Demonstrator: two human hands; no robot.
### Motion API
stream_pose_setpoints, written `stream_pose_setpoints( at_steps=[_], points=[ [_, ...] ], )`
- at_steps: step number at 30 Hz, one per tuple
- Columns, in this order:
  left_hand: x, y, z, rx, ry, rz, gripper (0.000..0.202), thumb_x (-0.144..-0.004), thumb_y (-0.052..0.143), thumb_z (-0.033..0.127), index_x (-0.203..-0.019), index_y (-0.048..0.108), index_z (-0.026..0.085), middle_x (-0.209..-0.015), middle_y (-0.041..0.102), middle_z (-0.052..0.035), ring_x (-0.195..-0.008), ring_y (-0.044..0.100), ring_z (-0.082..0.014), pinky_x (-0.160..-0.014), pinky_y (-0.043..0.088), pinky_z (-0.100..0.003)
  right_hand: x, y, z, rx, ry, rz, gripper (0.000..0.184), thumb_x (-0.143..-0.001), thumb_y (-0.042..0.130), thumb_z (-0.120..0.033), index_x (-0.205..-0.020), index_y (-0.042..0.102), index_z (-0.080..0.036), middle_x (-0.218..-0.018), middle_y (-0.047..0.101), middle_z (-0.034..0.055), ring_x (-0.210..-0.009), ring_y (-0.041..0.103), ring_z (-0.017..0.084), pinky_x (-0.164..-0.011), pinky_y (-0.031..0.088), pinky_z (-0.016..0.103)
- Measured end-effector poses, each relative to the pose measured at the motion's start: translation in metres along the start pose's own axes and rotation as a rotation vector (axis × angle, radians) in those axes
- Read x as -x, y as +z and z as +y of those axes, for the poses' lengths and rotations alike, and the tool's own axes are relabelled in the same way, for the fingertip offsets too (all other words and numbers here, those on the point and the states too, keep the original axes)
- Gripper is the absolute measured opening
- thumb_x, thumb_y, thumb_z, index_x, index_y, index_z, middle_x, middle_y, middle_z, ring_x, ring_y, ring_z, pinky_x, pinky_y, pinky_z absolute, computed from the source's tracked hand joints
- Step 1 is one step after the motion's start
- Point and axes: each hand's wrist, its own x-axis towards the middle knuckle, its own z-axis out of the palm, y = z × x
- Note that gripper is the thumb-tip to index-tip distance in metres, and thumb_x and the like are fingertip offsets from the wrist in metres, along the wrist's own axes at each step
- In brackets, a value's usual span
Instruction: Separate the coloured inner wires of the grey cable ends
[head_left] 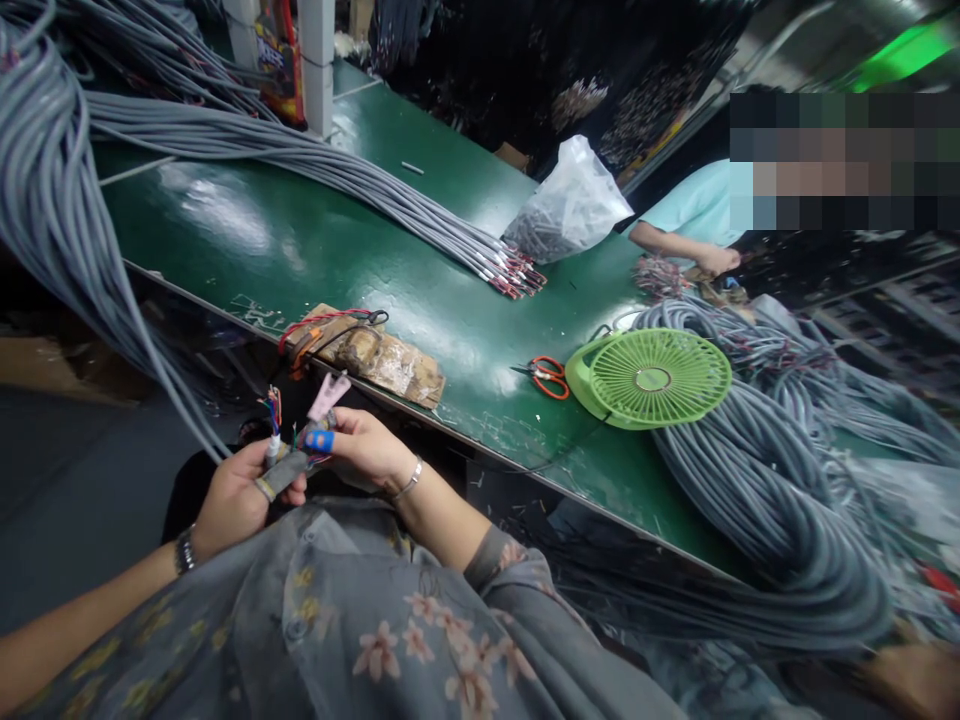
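My left hand (238, 500) is closed around the end of a grey cable (214, 440), just in front of my lap. Thin coloured wires (274, 408) fan out above its white-banded end. A grey wrapping with yellowish edges (283, 477) covers what looks like my left thumb. Close beside it, my right hand (364, 447) is closed, with blue tape (320, 440) around the thumb. From its fingers sticks up a pale pink clip (328, 396) with two splayed legs. A few thin wires show between the hands; their exact hold is partly hidden.
On the green table (480, 360) lie a taped wooden block (390, 365), orange-handled scissors (550, 378), a green fan (656, 378), a clear plastic bag (566, 205) and grey cable bundles (337, 165). Across the table, a co-worker's hand (716, 262) handles wires.
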Motion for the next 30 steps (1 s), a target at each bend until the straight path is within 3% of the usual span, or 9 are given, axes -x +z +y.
stream_pose_setpoints(
  at_steps=[2,7,11,15,20,26,30],
  points=[
    [-0.001,0.001,0.002,-0.065,-0.039,-0.054,0.023,-0.053,0.09,0.035,-0.057,0.071,0.022,-0.05,0.07,-0.0007,-0.045,0.063,-0.0161,-0.048,0.051,-0.024,0.002,0.004,-0.002,0.071,-0.041,-0.014,0.058,-0.046,0.098,-0.058,-0.071,0.066,-0.017,-0.066,0.063,-0.005,-0.059,0.053,0.009,-0.064,0.047,0.025],
    [-0.002,0.006,0.017,-0.151,-0.154,-0.183,0.02,-0.046,0.09,0.026,-0.052,0.071,0.025,-0.051,0.074,-0.0038,-0.046,0.064,-0.0197,-0.048,0.051,-0.027,0.007,0.009,-0.006,0.266,-0.17,-0.039,0.05,-0.059,0.092,-0.061,-0.072,0.069,-0.018,-0.07,0.063,-0.0033,-0.066,0.054,0.012,-0.07,0.048,0.027],
    [-0.002,0.005,0.015,-0.082,-0.137,-0.082,0.023,-0.05,0.089,0.035,-0.055,0.072,0.021,-0.053,0.074,-0.005,-0.048,0.065,-0.0187,-0.05,0.052,-0.027,0.013,0.004,-0.006,0.253,-0.222,0.051,0.051,-0.065,0.087,-0.065,-0.078,0.071,-0.019,-0.075,0.065,-0.0013,-0.07,0.056,0.013,-0.073,0.049,0.029],
    [-0.001,0.007,0.009,0.076,-0.131,0.056,0.035,-0.049,0.092,0.042,-0.062,0.07,0.018,-0.054,0.073,-0.0038,-0.047,0.065,-0.0168,-0.049,0.052,-0.026,0.017,0.002,0.003,0.09,-0.158,0.098,0.058,-0.053,0.094,-0.064,-0.082,0.071,-0.02,-0.074,0.067,0.0,-0.07,0.059,0.015,-0.071,0.05,0.032],
    [-0.003,0.007,0.009,0.067,-0.121,-0.005,0.033,-0.05,0.092,0.043,-0.059,0.072,0.018,-0.054,0.073,-0.0044,-0.05,0.066,-0.018,-0.054,0.055,-0.029,0.016,0.011,0.015,0.062,-0.226,0.213,0.051,-0.057,0.094,-0.06,-0.075,0.069,-0.02,-0.07,0.066,-0.0002,-0.065,0.058,0.014,-0.071,0.051,0.034],
    [-0.007,-0.003,0.012,-0.162,-0.061,-0.189,0.027,-0.051,0.091,0.035,-0.047,0.068,0.021,-0.05,0.071,-0.0049,-0.059,0.071,-0.0223,-0.064,0.058,-0.03,0.009,0.013,0.008,0.194,-0.177,0.11,0.049,-0.06,0.092,-0.058,-0.073,0.066,-0.019,-0.065,0.06,-0.0037,-0.059,0.05,0.011,-0.064,0.046,0.028],
    [-0.004,-0.004,0.004,-0.07,-0.05,-0.101,0.026,-0.054,0.09,0.038,-0.051,0.071,0.021,-0.053,0.074,-0.0057,-0.056,0.071,-0.0213,-0.061,0.058,-0.03,0.005,0.014,0.009,0.246,-0.188,0.149,0.047,-0.063,0.091,-0.057,-0.073,0.065,-0.018,-0.065,0.059,-0.0041,-0.059,0.049,0.01,-0.061,0.044,0.026]
  ],
)
